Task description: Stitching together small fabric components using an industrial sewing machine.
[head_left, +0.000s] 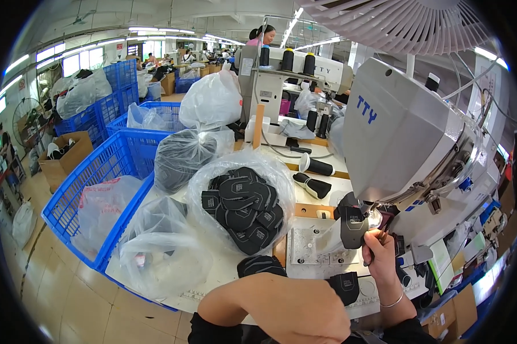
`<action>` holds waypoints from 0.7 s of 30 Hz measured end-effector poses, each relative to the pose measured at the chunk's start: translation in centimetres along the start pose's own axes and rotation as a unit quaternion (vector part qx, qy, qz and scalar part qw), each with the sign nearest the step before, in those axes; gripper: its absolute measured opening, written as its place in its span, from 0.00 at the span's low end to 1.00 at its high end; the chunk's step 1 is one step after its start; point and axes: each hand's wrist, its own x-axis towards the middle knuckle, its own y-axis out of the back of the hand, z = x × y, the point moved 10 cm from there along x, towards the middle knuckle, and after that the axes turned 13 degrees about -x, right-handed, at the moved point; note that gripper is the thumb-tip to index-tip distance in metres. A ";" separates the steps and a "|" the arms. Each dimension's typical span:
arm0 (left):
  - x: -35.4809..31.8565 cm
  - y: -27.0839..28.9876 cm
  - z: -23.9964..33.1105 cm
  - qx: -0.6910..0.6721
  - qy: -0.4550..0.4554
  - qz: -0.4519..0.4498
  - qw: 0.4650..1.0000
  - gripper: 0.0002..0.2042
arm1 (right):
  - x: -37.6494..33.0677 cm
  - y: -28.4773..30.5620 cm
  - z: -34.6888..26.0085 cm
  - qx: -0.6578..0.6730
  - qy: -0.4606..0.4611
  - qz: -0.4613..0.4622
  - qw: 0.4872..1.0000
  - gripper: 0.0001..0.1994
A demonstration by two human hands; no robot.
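Observation:
My right hand (380, 252), with a bracelet on its wrist, is closed in a pinch just below the sewing machine's (405, 123) lit needle area. Something slim and dark shows at its fingers, too small to name. Right beside the fingertips, a black printed fabric piece (352, 227) stands upright on the machine's narrow arm. My left hand (304, 312) is large and close at the lower middle, its back up and its fingers hidden from sight. Beyond it lie another black piece (344, 286) and a dark stack (261, 265) at the table's front.
An open clear bag (287, 189) full of black pieces stands left of the machine, with tied bags (181, 163) behind it. A blue crate (92, 223) borders the table's left. Black thread cones (319, 166) lie behind. A white fan (396, 23) hangs overhead.

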 end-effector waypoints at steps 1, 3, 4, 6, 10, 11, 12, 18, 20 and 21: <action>0.5 0.8 0.3 0.008 -0.023 0.032 0.999 0.15 | 0.0 0.2 0.0 -0.002 -0.001 0.006 1.000 0.08; 1.3 0.5 -0.8 -0.040 0.083 -0.032 0.995 0.15 | 0.0 0.5 0.2 -0.009 -0.001 0.009 1.000 0.07; 1.4 0.0 -2.1 -0.085 0.187 -0.099 0.974 0.15 | 0.0 0.8 0.2 -0.014 0.001 0.015 1.000 0.06; 1.8 0.4 -0.7 -0.142 0.171 -0.140 0.965 0.17 | 0.1 0.8 0.4 -0.009 0.002 0.014 1.000 0.06; 1.2 -0.5 1.6 -0.175 0.106 -0.186 0.961 0.23 | 0.1 -0.1 0.1 0.007 0.004 0.000 1.000 0.07; 1.2 -0.7 1.6 -0.175 0.107 -0.184 0.961 0.23 | 0.1 -0.1 0.2 0.007 0.003 -0.002 1.000 0.07; 1.1 -0.7 1.5 -0.179 0.116 -0.172 0.962 0.23 | 0.1 -0.2 0.1 0.006 0.006 -0.002 1.000 0.07; 1.0 0.0 0.5 -0.204 0.123 -0.144 0.961 0.22 | 0.1 0.4 0.2 0.007 0.006 0.012 1.000 0.07; 1.1 -0.3 0.6 -0.194 0.116 -0.163 0.960 0.21 | 0.1 0.4 0.3 0.004 0.006 0.012 1.000 0.07; 1.2 -0.1 0.6 -0.196 0.115 -0.161 0.960 0.21 | 0.1 0.5 0.4 0.004 0.006 0.015 1.000 0.07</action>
